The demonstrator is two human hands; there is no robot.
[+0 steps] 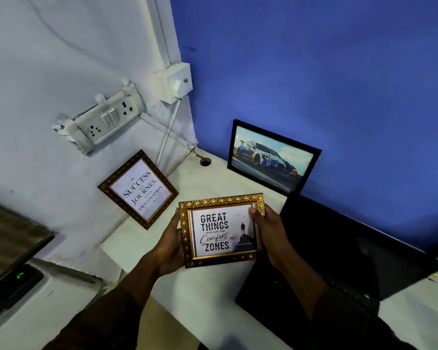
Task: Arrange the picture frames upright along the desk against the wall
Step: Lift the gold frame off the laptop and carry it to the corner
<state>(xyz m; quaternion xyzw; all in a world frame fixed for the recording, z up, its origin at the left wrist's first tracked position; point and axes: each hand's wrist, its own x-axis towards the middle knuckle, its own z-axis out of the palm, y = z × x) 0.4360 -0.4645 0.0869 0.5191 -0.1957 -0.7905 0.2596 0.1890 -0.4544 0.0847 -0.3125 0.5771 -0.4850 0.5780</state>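
I hold a gold-patterned frame (221,229) reading "Great things never come from comfort zones" above the white desk (202,294), its picture side facing me. My left hand (168,248) grips its left edge and my right hand (268,231) grips its right edge, thumb on the top right corner. A brown frame (138,189) reading "Success is a journey" leans upright against the white wall on the left. A black frame (272,157) with a car picture stands against the blue wall at the back.
An open black laptop (339,263) takes up the right side of the desk. A cable hole (205,161) sits in the desk's back corner, with a white cable (168,133) running up to a wall box (175,83). A switch and socket panel (104,121) hangs on the white wall.
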